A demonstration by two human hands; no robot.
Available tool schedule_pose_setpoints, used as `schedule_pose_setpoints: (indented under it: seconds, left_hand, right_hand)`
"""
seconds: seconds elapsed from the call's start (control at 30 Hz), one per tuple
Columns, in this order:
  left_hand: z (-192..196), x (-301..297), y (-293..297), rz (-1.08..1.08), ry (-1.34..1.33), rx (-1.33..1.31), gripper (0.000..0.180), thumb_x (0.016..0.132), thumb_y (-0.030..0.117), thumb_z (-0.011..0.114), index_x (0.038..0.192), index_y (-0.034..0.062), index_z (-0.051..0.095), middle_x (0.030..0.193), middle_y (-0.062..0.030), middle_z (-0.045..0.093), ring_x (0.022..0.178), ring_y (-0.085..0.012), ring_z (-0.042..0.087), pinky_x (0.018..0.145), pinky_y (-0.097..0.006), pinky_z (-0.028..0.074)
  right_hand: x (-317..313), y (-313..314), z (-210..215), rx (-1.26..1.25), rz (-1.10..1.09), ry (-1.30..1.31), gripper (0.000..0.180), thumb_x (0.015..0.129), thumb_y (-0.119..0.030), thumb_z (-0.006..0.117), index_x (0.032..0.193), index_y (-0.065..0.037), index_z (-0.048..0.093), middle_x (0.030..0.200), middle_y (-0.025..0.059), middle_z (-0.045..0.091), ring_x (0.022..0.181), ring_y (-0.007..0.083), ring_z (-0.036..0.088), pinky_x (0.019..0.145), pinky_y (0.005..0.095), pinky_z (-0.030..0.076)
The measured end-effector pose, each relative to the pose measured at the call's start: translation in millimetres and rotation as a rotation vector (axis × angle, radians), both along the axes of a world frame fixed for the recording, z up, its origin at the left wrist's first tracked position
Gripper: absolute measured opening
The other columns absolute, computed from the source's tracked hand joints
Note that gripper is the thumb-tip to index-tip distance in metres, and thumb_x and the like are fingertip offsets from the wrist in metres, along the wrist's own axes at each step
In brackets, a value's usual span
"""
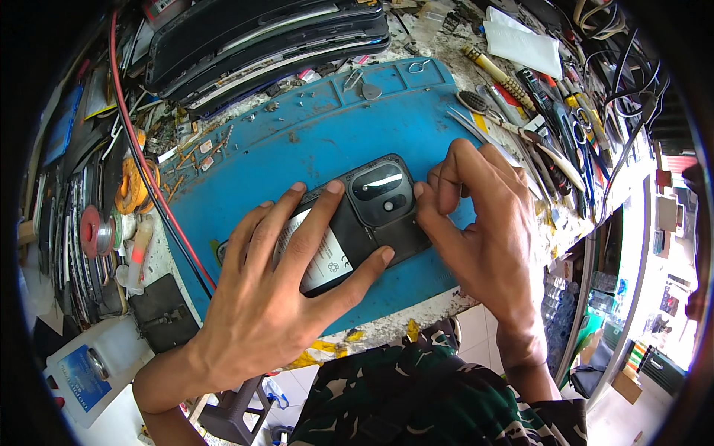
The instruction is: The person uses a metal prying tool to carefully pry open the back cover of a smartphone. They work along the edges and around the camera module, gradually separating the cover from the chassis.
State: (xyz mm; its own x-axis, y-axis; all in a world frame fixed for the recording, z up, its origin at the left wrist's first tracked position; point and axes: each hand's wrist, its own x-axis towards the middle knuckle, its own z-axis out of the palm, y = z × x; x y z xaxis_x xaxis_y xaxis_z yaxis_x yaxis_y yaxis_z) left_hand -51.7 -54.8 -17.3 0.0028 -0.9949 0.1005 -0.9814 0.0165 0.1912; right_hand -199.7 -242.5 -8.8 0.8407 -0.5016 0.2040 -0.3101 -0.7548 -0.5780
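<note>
A black smartphone (398, 234) with its back cover off lies at a slant on a blue work mat (439, 119). Its camera module (384, 186) faces up at the far right end, and a white-labelled battery (327, 264) shows between my fingers. My left hand (260, 305) is spread flat over the phone, fingertips at the far edge and thumb near the closer edge. At the phone's right end, my right hand (487, 230) has its fingers curled and thumb against the index finger. Whatever is in that pinch cannot be made out.
Small screws and metal bits lie in the mat's far trays. Stacked dark phone parts (268, 52) stand behind it. Tweezers, a brush (472, 102) and pens crowd the right. A red cable (152, 178), solder spool (95, 230) and yellow tape roll (132, 186) are at left.
</note>
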Motion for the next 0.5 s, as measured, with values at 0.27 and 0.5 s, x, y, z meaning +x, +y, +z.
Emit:
schedule_pose_setpoints:
  seconds: [0.27, 0.5]
  left_hand:
    - [1, -1, -1, 0.003, 0.011, 0.008, 0.052, 0.083, 0.014, 0.078, 0.132, 0.0308, 0.071, 0.153, -0.0279, 0.044, 0.135, -0.0476, 0.047, 0.105, -0.057, 0.046]
    - [0, 1, 0, 0.003, -0.013, -0.008, 0.049, 0.08, 0.012, 0.078, 0.127, 0.0276, 0.074, 0.154, -0.0277, 0.045, 0.136, -0.0469, 0.047, 0.105, -0.057, 0.046]
  right_hand:
    - [2, -4, -2, 0.053, -0.015, -0.021, 0.029, 0.083, 0.0, 0.075, 0.076, -0.003, 0.047, 0.074, 0.0083, 0.056, 0.072, 0.024, 0.058, 0.068, 0.0367, 0.045]
    - [-24, 6, -1, 0.152, -0.029, 0.082, 0.031, 0.083, -0.004, 0.079, 0.076, -0.006, 0.049, 0.076, 0.0045, 0.057, 0.075, 0.0225, 0.056, 0.071, 0.0371, 0.043]
